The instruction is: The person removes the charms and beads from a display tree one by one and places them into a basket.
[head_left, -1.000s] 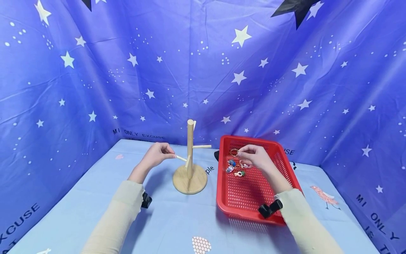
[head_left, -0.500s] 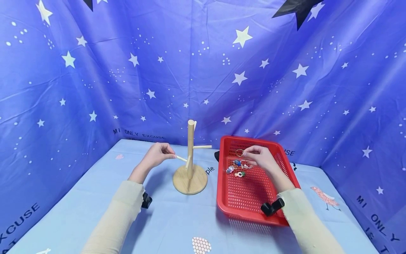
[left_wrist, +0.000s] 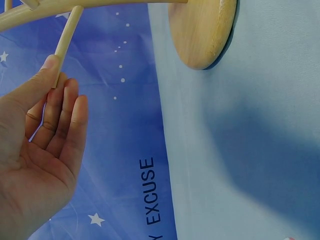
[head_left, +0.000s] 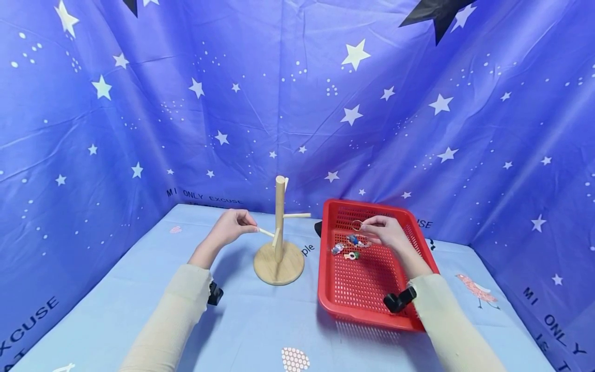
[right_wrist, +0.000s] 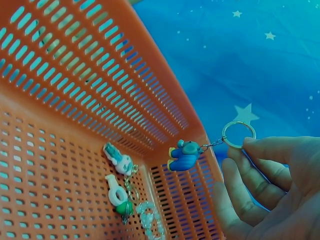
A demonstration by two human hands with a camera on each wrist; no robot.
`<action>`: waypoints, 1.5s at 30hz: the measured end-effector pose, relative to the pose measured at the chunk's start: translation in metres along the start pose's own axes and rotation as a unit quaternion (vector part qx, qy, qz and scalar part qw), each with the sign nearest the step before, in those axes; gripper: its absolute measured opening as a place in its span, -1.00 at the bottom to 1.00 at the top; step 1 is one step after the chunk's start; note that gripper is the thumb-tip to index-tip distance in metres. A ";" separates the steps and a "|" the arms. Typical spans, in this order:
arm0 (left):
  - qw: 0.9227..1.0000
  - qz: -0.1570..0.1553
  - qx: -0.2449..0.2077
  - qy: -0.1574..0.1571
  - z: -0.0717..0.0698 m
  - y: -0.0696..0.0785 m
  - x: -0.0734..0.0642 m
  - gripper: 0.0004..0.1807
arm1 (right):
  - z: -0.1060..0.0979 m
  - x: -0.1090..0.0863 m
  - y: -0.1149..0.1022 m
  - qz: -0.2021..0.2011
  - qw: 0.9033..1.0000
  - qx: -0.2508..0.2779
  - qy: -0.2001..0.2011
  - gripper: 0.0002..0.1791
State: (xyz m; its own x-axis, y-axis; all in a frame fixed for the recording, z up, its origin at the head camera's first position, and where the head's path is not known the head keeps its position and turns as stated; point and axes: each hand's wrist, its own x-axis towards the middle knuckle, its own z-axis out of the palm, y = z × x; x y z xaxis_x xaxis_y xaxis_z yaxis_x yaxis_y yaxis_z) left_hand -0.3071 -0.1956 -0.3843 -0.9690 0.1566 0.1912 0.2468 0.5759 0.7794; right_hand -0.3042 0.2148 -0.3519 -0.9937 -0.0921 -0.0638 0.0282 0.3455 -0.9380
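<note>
In the head view, my left hand [head_left: 232, 227] reaches to a wooden peg stand [head_left: 279, 206] with a round base. Its thumb and fingertips pinch the end of a low peg [left_wrist: 69, 35], and the other fingers are loosely bent. My right hand [head_left: 385, 231] is over the red basket [head_left: 322, 268] and pinches the metal ring of a keychain [right_wrist: 239, 135]. From that ring a small blue figure [right_wrist: 185, 156] with yellow feet hangs on a short chain. Below lie a pale figure charm [right_wrist: 120, 161], a white-and-green charm [right_wrist: 118, 195] and a clear beaded loop [right_wrist: 150, 220].
The basket stands to the right of the wooden stand on a pale blue cloth [head_left: 260, 325]. Another peg [head_left: 297, 215] points right from the post toward the basket. A blue star-print curtain [head_left: 232, 113] closes off the back and sides.
My right hand has shifted slightly to the right, and the keychain has moved right with it. The left hand keeps its pinch on the peg, and the stand stays where it was.
</note>
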 end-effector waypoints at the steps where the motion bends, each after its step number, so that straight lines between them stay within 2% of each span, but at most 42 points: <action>1: 1.000 0.000 0.000 0.000 0.000 0.000 0.000 -0.91 | 0.000 0.000 0.001 0.005 1.000 0.000 0.000 -0.69; 12: 1.000 0.003 0.000 -0.002 -0.001 0.000 0.000 -0.91 | -0.005 0.006 0.014 0.032 0.999 -0.016 0.003 -0.72; 20: 1.000 0.002 -0.002 0.000 -0.001 0.002 0.000 -0.91 | -0.012 0.013 0.027 0.049 0.999 -0.014 -0.012 -0.76; 25: 1.000 -0.002 -0.002 0.000 0.000 0.002 0.000 -0.92 | -0.017 0.015 0.034 0.068 0.997 -0.042 -0.020 -0.72; 32: 1.000 0.003 0.001 0.002 0.000 0.001 0.000 -0.91 | -0.025 0.015 0.041 0.094 0.990 -0.092 -0.054 -0.66; 37: 1.000 0.001 0.001 0.002 -0.001 0.001 0.001 -0.91 | -0.027 0.020 0.047 0.108 0.986 -0.104 -0.071 -0.68; 45: 1.000 -0.001 0.001 -0.001 0.000 0.002 0.000 -0.91 | -0.026 0.026 0.057 0.134 0.981 -0.123 -0.063 -0.71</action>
State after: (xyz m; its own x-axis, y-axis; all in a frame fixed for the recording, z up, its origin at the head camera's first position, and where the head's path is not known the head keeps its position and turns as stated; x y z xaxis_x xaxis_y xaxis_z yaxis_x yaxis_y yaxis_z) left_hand -0.3065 -0.1944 -0.3827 -0.9694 0.1565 0.1893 0.2453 0.5780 0.7783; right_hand -0.3312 0.2568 -0.3983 -0.9326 -0.0760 -0.3527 0.2443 0.5866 -0.7722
